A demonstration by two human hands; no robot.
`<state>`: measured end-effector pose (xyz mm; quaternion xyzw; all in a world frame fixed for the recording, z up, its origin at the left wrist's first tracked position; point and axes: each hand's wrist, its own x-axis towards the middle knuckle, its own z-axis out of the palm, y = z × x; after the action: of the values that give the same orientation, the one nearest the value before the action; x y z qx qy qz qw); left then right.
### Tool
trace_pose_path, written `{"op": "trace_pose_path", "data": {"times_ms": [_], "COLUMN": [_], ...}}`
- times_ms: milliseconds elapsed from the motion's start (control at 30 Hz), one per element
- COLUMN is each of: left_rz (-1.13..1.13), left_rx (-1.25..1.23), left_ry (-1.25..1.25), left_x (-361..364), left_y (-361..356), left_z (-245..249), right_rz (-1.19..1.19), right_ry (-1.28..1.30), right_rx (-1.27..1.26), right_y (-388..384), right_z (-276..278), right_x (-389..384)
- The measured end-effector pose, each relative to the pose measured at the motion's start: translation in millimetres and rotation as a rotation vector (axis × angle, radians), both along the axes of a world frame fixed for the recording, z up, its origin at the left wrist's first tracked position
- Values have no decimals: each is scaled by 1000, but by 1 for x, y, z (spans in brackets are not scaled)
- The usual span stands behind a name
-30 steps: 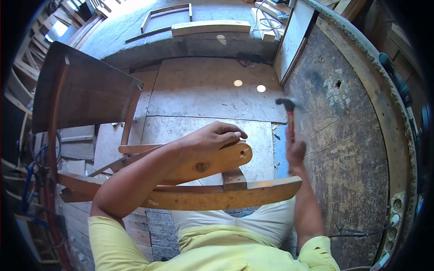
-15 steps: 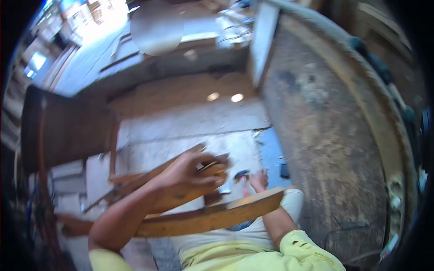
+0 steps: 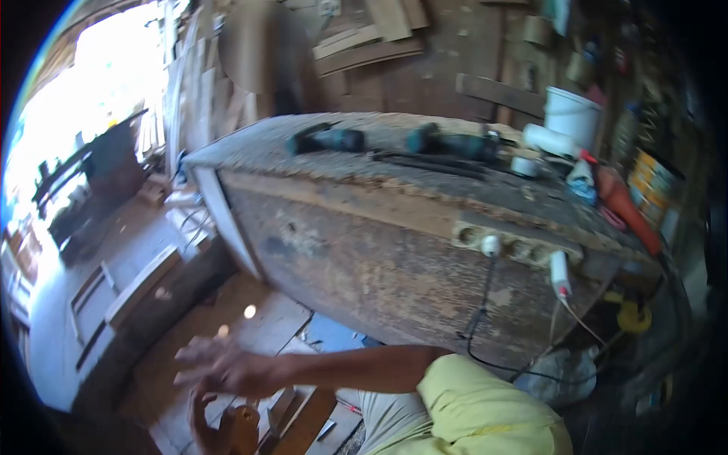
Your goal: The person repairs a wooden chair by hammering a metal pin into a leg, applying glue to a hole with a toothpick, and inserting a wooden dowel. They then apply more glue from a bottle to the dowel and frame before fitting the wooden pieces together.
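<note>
My right hand (image 3: 227, 367) reaches across from the right, above my left hand, with its fingers apart and nothing visible in them. It is slightly blurred. Below it, my left hand (image 3: 206, 425) curls its fingers and thumb against the end of an orange-brown wooden piece (image 3: 244, 431); its palm is cut off at the lower edge. Beside that piece lies a brown wooden bar (image 3: 309, 426), close to my leg. A small shiny metal piece (image 3: 326, 430) shows to the right of the bar.
A worn wooden workbench (image 3: 364, 258) rises ahead. On top are power tools (image 3: 326, 141), a white bucket (image 3: 572, 117) and a red-orange tool (image 3: 626, 208). A socket strip (image 3: 519, 249) with plugged-in cords hangs on its side. At left stands a low ledge (image 3: 152, 311).
The view has swung right toward the workbench. My right hand has left the floor beside the hammer and risen over my left hand, which stays at the wood.
</note>
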<state>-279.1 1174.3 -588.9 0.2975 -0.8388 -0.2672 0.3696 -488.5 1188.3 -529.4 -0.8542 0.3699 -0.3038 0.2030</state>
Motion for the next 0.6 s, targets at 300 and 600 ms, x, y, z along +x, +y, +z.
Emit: {"op": "trace_pose_path", "data": {"times_ms": [300, 600], "left_rz": [22, -160], "left_rx": [-71, 245], "left_ry": [133, 541], "left_x": [59, 23], "left_y": [-32, -21], "left_z": [-78, -58], "right_rz": [99, 19], "right_ry": [17, -90], "right_rx": [186, 90], "right_y": [8, 12], "right_z": [-2, -15], "right_x": [48, 34]}}
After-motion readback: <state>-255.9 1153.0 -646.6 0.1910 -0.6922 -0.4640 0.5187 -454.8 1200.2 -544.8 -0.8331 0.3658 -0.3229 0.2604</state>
